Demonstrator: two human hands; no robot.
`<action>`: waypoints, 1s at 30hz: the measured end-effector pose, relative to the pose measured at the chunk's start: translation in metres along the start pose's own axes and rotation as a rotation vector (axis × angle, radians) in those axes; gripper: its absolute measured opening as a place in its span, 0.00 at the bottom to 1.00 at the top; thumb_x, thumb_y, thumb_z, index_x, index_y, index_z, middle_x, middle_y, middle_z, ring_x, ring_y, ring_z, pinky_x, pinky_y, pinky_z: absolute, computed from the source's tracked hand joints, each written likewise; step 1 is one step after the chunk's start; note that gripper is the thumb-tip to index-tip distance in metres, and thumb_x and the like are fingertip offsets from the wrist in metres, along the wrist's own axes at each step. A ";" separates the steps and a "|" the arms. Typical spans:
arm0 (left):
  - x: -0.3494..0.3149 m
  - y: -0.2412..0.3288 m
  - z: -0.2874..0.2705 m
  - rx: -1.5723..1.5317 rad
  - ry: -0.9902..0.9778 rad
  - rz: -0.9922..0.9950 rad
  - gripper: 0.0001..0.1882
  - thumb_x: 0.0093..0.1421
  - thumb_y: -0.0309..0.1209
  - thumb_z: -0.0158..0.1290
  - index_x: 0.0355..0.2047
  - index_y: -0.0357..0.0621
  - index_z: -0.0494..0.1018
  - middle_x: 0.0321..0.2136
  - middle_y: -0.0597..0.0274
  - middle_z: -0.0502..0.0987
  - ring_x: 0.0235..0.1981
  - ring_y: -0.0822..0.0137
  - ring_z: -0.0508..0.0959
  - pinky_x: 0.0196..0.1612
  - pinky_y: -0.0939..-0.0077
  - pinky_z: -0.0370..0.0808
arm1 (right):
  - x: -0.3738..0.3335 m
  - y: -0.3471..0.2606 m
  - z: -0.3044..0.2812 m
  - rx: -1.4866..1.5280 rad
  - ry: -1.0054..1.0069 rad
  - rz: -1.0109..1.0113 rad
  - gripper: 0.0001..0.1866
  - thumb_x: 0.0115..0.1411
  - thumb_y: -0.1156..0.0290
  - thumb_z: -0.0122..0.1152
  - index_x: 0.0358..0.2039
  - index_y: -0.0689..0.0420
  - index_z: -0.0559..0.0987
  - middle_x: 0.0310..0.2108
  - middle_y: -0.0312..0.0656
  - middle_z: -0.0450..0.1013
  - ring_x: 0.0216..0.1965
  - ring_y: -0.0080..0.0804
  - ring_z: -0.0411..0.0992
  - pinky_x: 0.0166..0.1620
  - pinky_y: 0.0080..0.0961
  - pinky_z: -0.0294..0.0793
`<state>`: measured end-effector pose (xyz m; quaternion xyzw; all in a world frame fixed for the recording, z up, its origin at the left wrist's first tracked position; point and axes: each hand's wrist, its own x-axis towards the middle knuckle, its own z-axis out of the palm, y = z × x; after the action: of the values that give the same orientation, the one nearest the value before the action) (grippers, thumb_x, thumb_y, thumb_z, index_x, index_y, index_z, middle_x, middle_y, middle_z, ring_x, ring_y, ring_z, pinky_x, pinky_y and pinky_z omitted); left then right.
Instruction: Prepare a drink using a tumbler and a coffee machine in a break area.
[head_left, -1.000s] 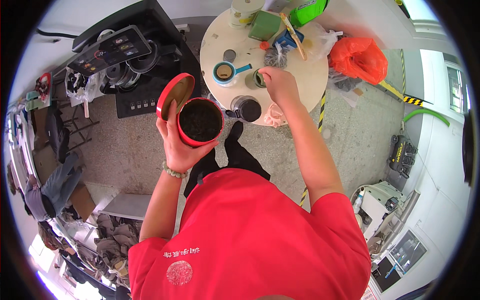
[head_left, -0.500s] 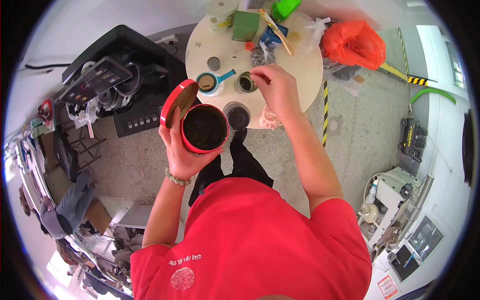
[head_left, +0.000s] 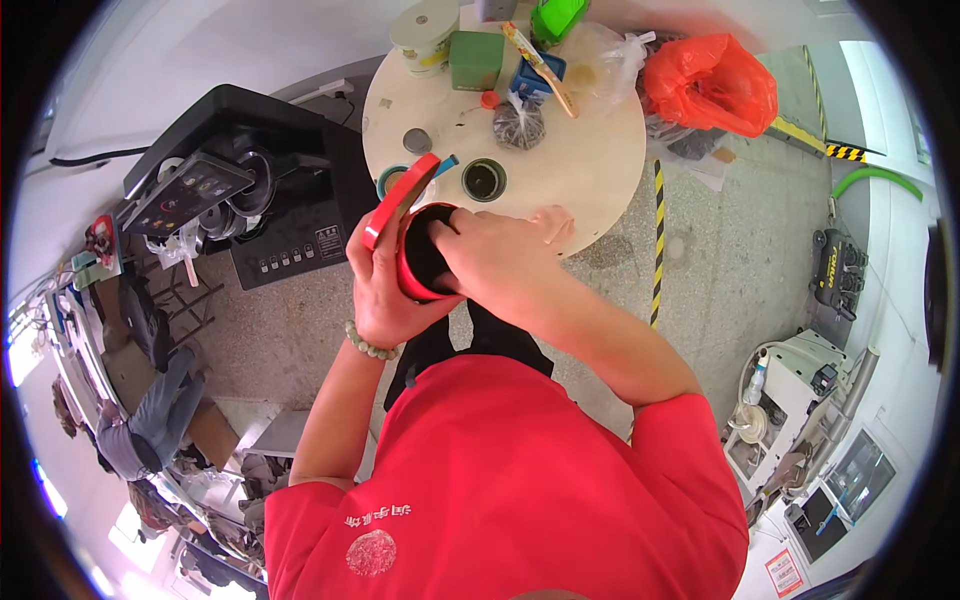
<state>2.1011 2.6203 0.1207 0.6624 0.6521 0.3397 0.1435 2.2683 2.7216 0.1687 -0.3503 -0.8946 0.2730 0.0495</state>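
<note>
Swinging from jar (head_left: 503,182) to tin (head_left: 409,270), the right hand (head_left: 500,262) dips curled fingers inside, any hold hidden. By the table (head_left: 600,150), the left hand (head_left: 390,290) grips tin and lid (head_left: 405,195); dark filling (head_left: 482,180) already shows in the jar, the remainder unclear.

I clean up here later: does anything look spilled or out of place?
No clear spill or damage shows. A crumpled pink item on the round table, near its edge, looks untidy. The red lid is tilted, but the left hand holds it.
</note>
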 end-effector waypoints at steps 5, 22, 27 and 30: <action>0.000 0.006 -0.001 -0.024 0.039 -0.005 0.70 0.33 0.41 0.83 0.75 0.43 0.55 0.65 0.45 0.61 0.64 0.43 0.69 0.60 0.54 0.78 | 0.005 0.011 0.015 -0.043 -0.076 -0.076 0.14 0.57 0.66 0.71 0.43 0.54 0.82 0.33 0.44 0.77 0.38 0.47 0.80 0.39 0.43 0.79; -0.016 -0.008 -0.004 -0.091 0.062 -0.192 0.73 0.33 0.40 0.83 0.76 0.48 0.51 0.67 0.44 0.57 0.65 0.42 0.68 0.61 0.53 0.78 | 0.016 0.061 0.002 0.541 0.188 0.262 0.12 0.58 0.73 0.70 0.44 0.57 0.86 0.36 0.46 0.82 0.36 0.47 0.81 0.42 0.36 0.81; -0.026 -0.009 -0.010 -0.080 0.060 -0.220 0.75 0.33 0.41 0.83 0.77 0.47 0.47 0.67 0.42 0.57 0.67 0.41 0.64 0.63 0.50 0.75 | 0.027 0.111 0.047 0.200 0.129 0.295 0.10 0.62 0.66 0.68 0.41 0.55 0.85 0.36 0.45 0.83 0.39 0.48 0.81 0.44 0.42 0.80; -0.030 -0.010 -0.018 -0.075 0.065 -0.235 0.75 0.33 0.41 0.83 0.77 0.47 0.47 0.67 0.42 0.57 0.67 0.41 0.64 0.63 0.50 0.75 | 0.028 0.119 0.057 0.063 0.123 0.244 0.10 0.63 0.63 0.67 0.41 0.54 0.85 0.37 0.44 0.83 0.40 0.47 0.80 0.45 0.41 0.79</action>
<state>2.0846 2.5874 0.1200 0.5641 0.7164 0.3660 0.1859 2.3026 2.7865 0.0551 -0.4710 -0.8316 0.2827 0.0818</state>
